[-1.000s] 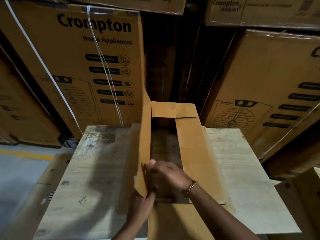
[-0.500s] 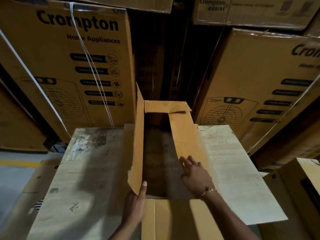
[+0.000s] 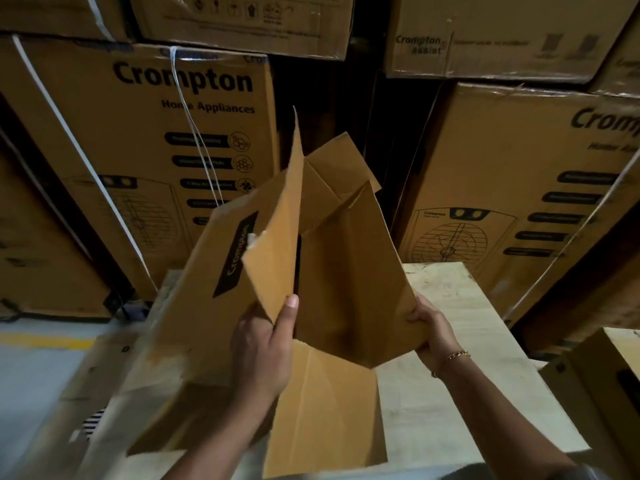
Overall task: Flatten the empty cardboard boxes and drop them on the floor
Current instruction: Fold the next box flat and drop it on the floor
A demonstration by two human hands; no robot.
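Observation:
An empty brown cardboard box (image 3: 346,271) with loose open flaps is lifted and tilted above the pale wooden table (image 3: 467,375). A black "Crompton" label shows on its left wall. My left hand (image 3: 263,351) grips the near edge of the left flap, thumb on the inner face. My right hand (image 3: 433,334) holds the box's right wall at its lower corner, fingers curled behind it. A bottom flap hangs down toward me between my forearms.
Large strapped Crompton cartons (image 3: 166,161) are stacked in a wall behind the table, with more cartons (image 3: 519,188) at the right. Another open box (image 3: 595,386) stands at the lower right. Grey floor with a yellow line (image 3: 38,341) lies at the left, beside flat cardboard (image 3: 86,393).
The box lay flat on the table with my hands at its near end; now both hands grip it and it has risen off the table, tilted up and leftward.

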